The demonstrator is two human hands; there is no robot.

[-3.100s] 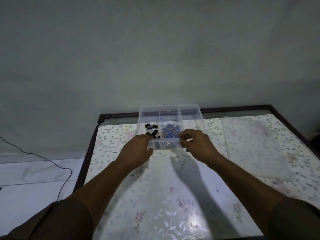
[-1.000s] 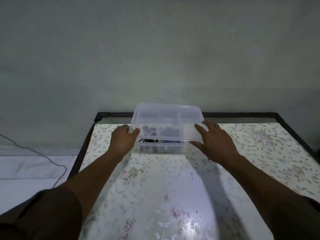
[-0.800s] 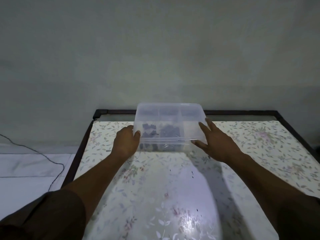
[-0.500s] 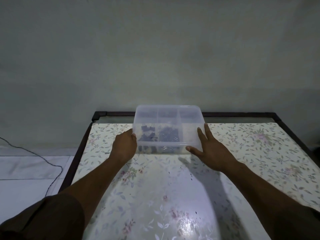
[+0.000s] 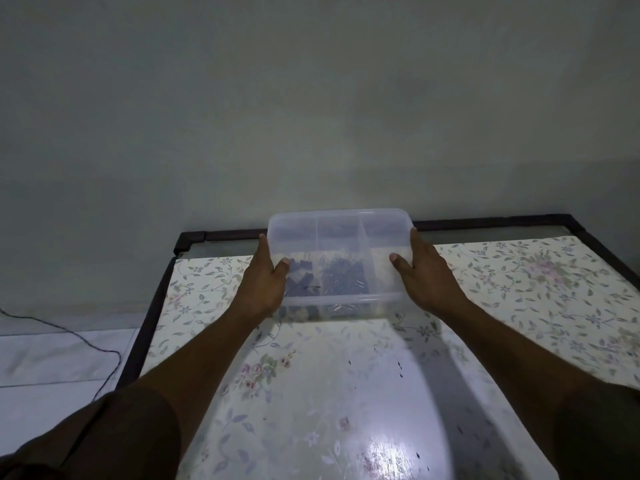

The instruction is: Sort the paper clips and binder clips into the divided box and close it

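A clear plastic divided box (image 5: 341, 308) stands on the table with its translucent lid (image 5: 339, 230) lying over it. Through the lid I make out dark binder clips (image 5: 303, 280) in the left compartment and bluish paper clips (image 5: 344, 277) in the middle one. My left hand (image 5: 265, 287) clasps the lid's left edge, thumb resting on top. My right hand (image 5: 424, 277) clasps the right edge the same way. The right compartment looks bare.
The table (image 5: 346, 393) wears a glossy floral cover that reflects a bright light near the front. Its dark frame (image 5: 188, 237) runs along the back against a plain wall. A thin cable (image 5: 86, 341) trails over the white floor at the left.
The lid, which lay at the right of the table, has been brought over the box and lowered onto it. Both hands have slid from the front corners to the sides.
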